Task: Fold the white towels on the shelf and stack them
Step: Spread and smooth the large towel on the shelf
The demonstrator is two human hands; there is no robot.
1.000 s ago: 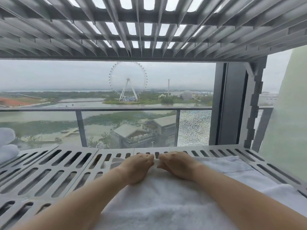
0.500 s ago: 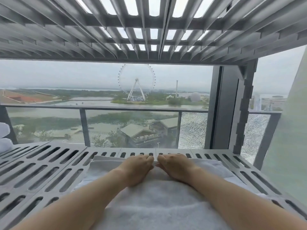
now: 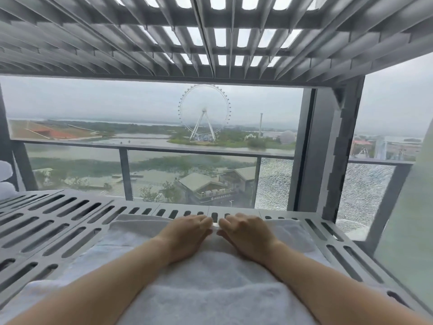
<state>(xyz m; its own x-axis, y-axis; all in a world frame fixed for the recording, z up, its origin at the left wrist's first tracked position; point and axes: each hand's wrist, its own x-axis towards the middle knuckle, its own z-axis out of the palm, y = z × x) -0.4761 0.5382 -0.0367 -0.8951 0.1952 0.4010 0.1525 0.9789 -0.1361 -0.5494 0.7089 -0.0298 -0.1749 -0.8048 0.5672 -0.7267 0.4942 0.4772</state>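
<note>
A white towel [image 3: 210,285] lies spread on the grey slotted shelf [image 3: 58,226], running from the near edge to the shelf's far side. My left hand [image 3: 187,235] and my right hand [image 3: 248,238] rest side by side at the middle of the towel's far edge. Their fingers are curled down and pinch that edge, almost touching each other. Both forearms lie over the towel and hide part of it. More white towels [image 3: 5,181] show as a rounded pile at the far left edge.
A second slotted shelf [image 3: 210,38] hangs close overhead. A dark upright post [image 3: 328,156] stands at the back right. Behind the shelf is a glass railing [image 3: 187,151] with an outdoor view. A pale panel [image 3: 412,219] closes the right side.
My hands stay together on the towel's far edge. The view has shifted, so the shelf's right end and post sit nearer the middle and the towel pile at left is mostly out of frame.
</note>
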